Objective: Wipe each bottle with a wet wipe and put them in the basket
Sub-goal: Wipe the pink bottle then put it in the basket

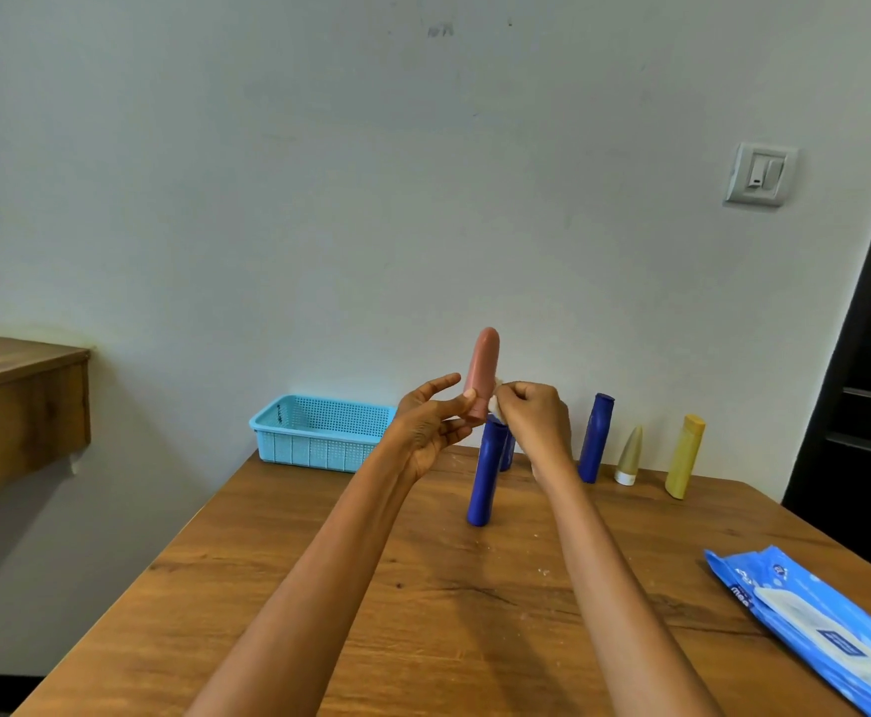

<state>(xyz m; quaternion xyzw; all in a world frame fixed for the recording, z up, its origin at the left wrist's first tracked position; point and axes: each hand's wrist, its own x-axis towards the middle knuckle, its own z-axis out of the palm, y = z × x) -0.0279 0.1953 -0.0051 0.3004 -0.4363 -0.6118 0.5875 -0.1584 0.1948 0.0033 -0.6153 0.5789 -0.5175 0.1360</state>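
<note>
Two bare forearms reach up from the near edge over a wooden table (319,587). Nearest, at about 4 o'clock from the table's middle, lies a blue pack of wet wipes (816,621), flat, its pale flap facing up, one end running out of the lower right corner. Further in, near the table's centre, stands a dark blue bottle (486,470), upright; a second blue bottle (509,450) is largely hidden just behind it. Above these, held clear of the table, the left hand (431,424) pinches the lower end of a pink bottle (482,372) between thumb and curled fingers, index finger stretched out; the bottle points up, rounded end topmost. At 3 o'clock of that bottle, touching it, the right hand (531,421) is closed in a fist round a white wet wipe (495,401), of which only a small bunch shows at the knuckles, pressed to the bottle's lower side. Toward 1 to 2 o'clock along the far edge stand a third blue bottle (596,437), a small beige tube (629,456) on its white cap, and a yellow bottle (685,455). At 11 o'clock, on the far left corner against the wall, sits a light blue perforated basket (314,447). Beyond, a wall switch (759,174) is at 2 o'clock and a wooden shelf (14,401) at 9 o'clock.
</note>
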